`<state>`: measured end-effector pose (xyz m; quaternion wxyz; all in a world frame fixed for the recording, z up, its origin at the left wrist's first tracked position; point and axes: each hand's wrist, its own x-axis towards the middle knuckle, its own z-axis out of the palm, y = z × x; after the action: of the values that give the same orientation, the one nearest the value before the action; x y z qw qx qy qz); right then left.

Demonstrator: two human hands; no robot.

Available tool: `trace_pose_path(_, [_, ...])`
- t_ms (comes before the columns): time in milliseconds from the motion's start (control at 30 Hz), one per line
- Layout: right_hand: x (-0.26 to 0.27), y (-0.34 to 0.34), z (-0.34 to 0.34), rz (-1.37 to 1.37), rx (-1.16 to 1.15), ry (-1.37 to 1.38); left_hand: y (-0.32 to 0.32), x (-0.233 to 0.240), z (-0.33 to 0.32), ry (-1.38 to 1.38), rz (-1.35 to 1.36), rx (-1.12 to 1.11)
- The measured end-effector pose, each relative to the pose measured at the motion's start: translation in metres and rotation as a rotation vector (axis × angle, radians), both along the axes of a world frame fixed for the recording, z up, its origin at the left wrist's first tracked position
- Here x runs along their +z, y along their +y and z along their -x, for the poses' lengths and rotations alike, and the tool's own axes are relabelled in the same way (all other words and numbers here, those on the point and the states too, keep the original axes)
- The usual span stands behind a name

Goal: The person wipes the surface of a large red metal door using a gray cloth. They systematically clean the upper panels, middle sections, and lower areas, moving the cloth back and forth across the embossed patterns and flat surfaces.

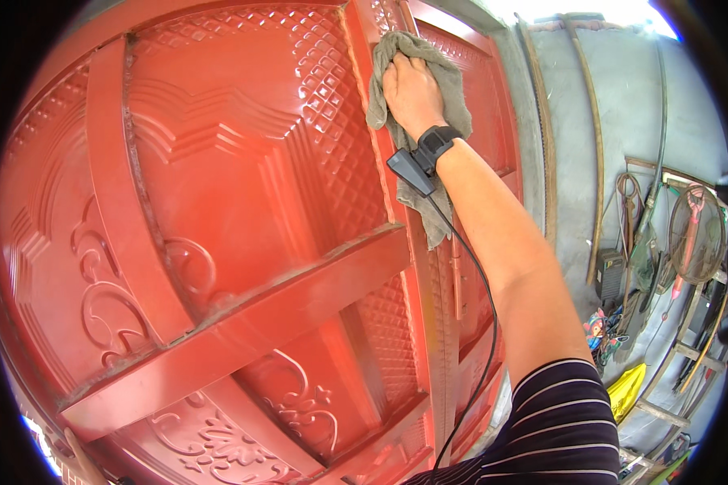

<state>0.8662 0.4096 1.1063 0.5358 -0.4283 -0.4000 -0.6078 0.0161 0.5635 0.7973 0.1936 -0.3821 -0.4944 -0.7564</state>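
Note:
My right hand (414, 94) presses a crumpled grey cloth (458, 91) against the upper edge of a red metal door (218, 182). One end of the cloth hangs below the wrist along the door's edge. A black band with a small black device and a cable is on that wrist. The door has raised moulded patterns and flat crossbars (249, 321); dust or dirt lies along their upper edges. At the lower left rim, what looks like part of my left hand (84, 458) is by the door's outer edge, mostly cut off and its fingers unclear.
A second red door leaf (476, 103) stands behind the first. Long wooden poles (589, 121) lean on the grey wall at the right. Near them are a round net (696, 233), a black box (610, 276), a yellow bag (626, 388) and a ladder (664, 412).

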Motion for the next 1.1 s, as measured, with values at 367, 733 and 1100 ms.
trace_pose_path(367, [-0.009, 0.0, -0.02, 0.075, -0.08, -0.034, -0.09, 0.038, -0.153, 0.172, -0.074, 0.343])
trace_pose_path(733, [-0.029, -0.009, -0.02, 0.071, -0.206, -0.103, -0.175, 0.116, -0.456, 1.12, -0.093, -0.589])
trace_pose_path(1100, [-0.034, -0.011, -0.029, 0.034, -0.113, -0.201, -0.142, 0.09, -0.513, 0.997, -0.118, -0.205])
